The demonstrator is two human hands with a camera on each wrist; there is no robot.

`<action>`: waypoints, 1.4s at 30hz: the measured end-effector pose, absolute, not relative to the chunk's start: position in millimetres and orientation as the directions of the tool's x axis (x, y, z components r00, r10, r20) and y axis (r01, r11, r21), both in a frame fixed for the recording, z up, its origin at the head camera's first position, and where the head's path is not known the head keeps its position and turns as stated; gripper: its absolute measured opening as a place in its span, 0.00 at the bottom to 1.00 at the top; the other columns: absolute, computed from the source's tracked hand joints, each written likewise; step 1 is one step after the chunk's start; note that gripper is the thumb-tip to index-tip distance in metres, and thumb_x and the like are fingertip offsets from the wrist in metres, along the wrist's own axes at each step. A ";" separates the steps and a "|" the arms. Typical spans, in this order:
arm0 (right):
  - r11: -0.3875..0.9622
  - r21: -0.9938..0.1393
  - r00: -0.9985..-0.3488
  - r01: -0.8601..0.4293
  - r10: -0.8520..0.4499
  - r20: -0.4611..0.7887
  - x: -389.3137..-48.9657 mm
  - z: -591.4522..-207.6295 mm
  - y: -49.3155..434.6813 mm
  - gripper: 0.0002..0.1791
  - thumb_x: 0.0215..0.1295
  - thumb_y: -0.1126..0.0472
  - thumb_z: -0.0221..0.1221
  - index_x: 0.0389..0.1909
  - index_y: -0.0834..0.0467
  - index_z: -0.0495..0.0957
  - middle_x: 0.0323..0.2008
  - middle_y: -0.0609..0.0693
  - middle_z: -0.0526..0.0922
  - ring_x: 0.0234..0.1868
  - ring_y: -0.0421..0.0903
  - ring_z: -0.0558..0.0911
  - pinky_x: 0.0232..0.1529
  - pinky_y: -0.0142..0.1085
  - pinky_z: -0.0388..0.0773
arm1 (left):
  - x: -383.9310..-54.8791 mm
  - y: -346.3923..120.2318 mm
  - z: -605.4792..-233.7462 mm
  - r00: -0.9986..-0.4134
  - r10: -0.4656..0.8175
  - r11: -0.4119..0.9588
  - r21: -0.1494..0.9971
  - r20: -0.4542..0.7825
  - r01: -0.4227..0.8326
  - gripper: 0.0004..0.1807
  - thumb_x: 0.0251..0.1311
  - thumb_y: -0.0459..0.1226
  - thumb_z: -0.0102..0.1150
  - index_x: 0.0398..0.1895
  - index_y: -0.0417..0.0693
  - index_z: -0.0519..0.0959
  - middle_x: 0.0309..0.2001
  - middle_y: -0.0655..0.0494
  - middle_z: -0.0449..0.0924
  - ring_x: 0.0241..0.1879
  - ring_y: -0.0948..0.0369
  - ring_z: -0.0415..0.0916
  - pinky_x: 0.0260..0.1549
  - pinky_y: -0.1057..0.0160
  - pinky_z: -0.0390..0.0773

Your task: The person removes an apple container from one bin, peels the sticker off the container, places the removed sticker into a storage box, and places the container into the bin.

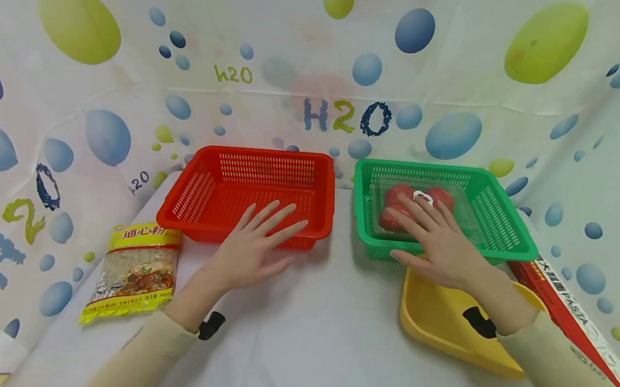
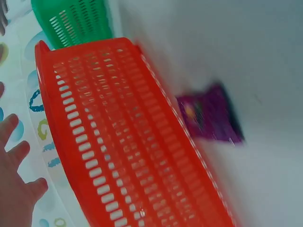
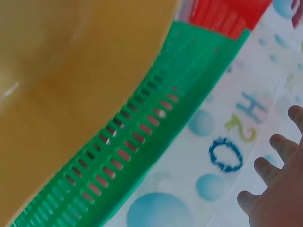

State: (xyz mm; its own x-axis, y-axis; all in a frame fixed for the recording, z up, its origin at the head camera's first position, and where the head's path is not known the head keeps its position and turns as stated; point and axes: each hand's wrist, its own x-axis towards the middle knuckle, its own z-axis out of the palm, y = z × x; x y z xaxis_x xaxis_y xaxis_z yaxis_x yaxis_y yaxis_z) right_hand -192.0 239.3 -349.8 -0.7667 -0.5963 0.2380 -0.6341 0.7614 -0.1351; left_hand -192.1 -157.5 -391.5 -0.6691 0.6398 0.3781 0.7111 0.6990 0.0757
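Observation:
With fingers spread, my left hand [image 1: 245, 252] hovers near the front rim of a red plastic basket [image 1: 319, 218], holding nothing. My right hand [image 1: 450, 253], fingers straight and apart, is over the front of a green plastic basket [image 1: 505, 215]. Inside the green basket sits a clear plastic box [image 1: 469, 221] of red round fruits [image 1: 397, 194], partly covered by my fingers; their kind is hard to tell. In the left wrist view the left hand [image 2: 16, 189] is beside the red basket [image 2: 118, 118]. The right wrist view shows the right hand [image 3: 279, 189] beyond the green basket [image 3: 156, 132].
A yellow bag of pasta [image 1: 137, 271] lies left of the red basket. Below my right forearm is a yellow tray [image 1: 442, 313], with a red pasta box [image 1: 578, 324] along its right. A blurred purple packet [image 2: 210, 116] shows near the red basket in the left wrist view.

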 end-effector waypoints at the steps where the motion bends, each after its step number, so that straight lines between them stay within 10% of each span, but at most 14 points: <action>1: 0.768 -0.144 -0.775 -0.624 -0.584 0.241 -195.0 -347.8 241.8 0.42 0.71 0.41 0.58 0.80 0.47 0.54 0.79 0.56 0.49 0.78 0.60 0.45 0.75 0.58 0.34 | -194.3 -153.3 -391.6 -0.675 0.631 0.702 0.091 0.383 0.707 0.42 0.63 0.53 0.63 0.80 0.65 0.58 0.80 0.55 0.47 0.78 0.48 0.40 0.72 0.36 0.43; 21: 0.859 -0.411 -0.952 -0.306 -0.291 0.100 -248.6 -342.4 312.7 0.44 0.75 0.43 0.54 0.80 0.61 0.47 0.78 0.68 0.45 0.75 0.70 0.46 0.69 0.70 0.47 | -219.7 -50.7 -391.3 -0.713 0.514 0.529 0.479 0.477 0.701 0.39 0.66 0.46 0.62 0.79 0.59 0.60 0.78 0.56 0.54 0.77 0.60 0.47 0.66 0.48 0.67; 42: 0.812 -0.579 -0.966 0.074 -0.086 -0.245 -265.2 -373.7 366.0 0.54 0.73 0.31 0.44 0.79 0.64 0.32 0.76 0.73 0.40 0.73 0.75 0.45 0.67 0.73 0.46 | -218.8 29.8 -434.0 -0.858 0.217 0.329 0.792 0.466 0.513 0.29 0.70 0.44 0.53 0.74 0.52 0.68 0.76 0.56 0.58 0.76 0.58 0.50 0.69 0.45 0.62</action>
State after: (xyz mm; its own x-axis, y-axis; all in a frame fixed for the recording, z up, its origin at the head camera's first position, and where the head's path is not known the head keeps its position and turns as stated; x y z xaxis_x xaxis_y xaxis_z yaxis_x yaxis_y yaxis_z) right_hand -265.2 366.0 -373.7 -0.9656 -0.0864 -0.2453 0.0744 0.8121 -0.5788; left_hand -218.8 29.8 -434.0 -0.8579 0.2170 0.4657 0.5134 0.3294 0.7924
